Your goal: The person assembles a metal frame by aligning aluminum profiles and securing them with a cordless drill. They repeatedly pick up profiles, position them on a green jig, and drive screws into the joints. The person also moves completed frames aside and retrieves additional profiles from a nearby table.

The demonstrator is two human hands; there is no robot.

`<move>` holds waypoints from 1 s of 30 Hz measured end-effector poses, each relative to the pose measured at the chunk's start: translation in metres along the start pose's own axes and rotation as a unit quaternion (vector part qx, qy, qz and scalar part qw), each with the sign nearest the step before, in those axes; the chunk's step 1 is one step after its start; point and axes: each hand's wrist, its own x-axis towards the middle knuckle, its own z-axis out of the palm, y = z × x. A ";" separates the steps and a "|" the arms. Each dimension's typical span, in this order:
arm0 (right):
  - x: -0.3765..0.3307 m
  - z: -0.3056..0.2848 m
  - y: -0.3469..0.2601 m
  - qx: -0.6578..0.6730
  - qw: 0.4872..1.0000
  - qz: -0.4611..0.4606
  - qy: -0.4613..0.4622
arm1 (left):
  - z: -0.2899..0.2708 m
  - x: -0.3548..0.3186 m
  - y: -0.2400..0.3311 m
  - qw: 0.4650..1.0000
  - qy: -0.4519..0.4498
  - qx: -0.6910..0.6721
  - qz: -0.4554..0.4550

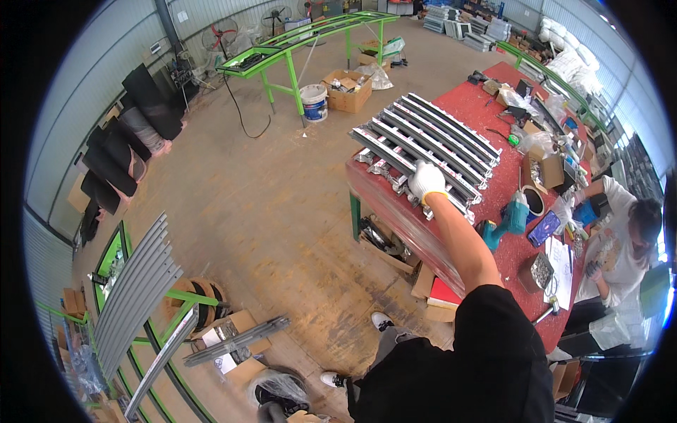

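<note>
My right hand [427,180], in a white glove, reaches out from a black sleeve with its fingers curled on a curved grey metal rail [395,151]. That rail lies in a row of several such rails [441,134] at the near end of a red table [493,113]. Small metal brackets [381,168] lie beside the rails at the table's edge. A teal cordless drill [509,221] lies just right of my forearm. My left hand is out of the picture.
A person in a white shirt [627,240] sits at the table's right side among boxes, tools and a blue case [543,228]. Cardboard boxes [384,247] sit under the table. Green frames [303,42], a white bucket [314,103] and stacked grey rails [134,289] stand around the concrete floor.
</note>
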 end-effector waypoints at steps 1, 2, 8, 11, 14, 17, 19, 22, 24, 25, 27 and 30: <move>0.012 0.005 0.002 -0.019 1.000 0.005 -0.022 | 0.005 -0.007 0.010 0.995 0.064 -0.075 -0.007; 0.019 0.010 0.003 -0.038 0.998 0.015 -0.048 | 0.010 -0.015 0.018 0.991 0.104 -0.078 -0.012; 0.032 0.021 0.002 -0.037 0.996 0.023 -0.073 | 0.054 -0.040 0.059 0.990 0.115 -0.079 0.002; 0.032 0.019 0.005 -0.018 0.997 0.021 -0.075 | 0.068 -0.047 0.075 0.994 0.085 -0.071 -0.006; 0.026 0.012 0.001 -0.009 0.999 0.011 -0.042 | 0.077 -0.054 0.087 0.994 0.075 -0.071 -0.023; 0.012 -0.003 -0.009 0.010 1.000 -0.015 -0.023 | 0.080 -0.057 0.089 0.994 0.093 -0.053 -0.036; 0.002 -0.019 -0.019 0.028 0.997 -0.047 -0.049 | 0.079 -0.055 0.084 0.992 0.099 -0.067 -0.043; -0.018 -0.043 -0.036 0.063 0.990 -0.117 -0.045 | 0.073 -0.043 0.072 0.993 0.099 -0.059 -0.023; -0.035 -0.056 -0.055 0.106 0.980 -0.166 -0.027 | 0.067 -0.041 0.063 0.988 0.138 -0.063 0.008; -0.042 -0.062 -0.066 0.100 0.977 -0.182 -0.043 | 0.063 -0.040 0.060 0.986 0.139 -0.087 0.010; -0.064 -0.071 -0.086 0.083 0.967 -0.240 -0.032 | 0.050 -0.042 0.056 0.979 0.151 -0.134 0.013; -0.095 -0.076 -0.115 0.112 0.932 -0.342 -0.045 | 0.028 -0.044 0.057 0.977 0.182 -0.111 -0.004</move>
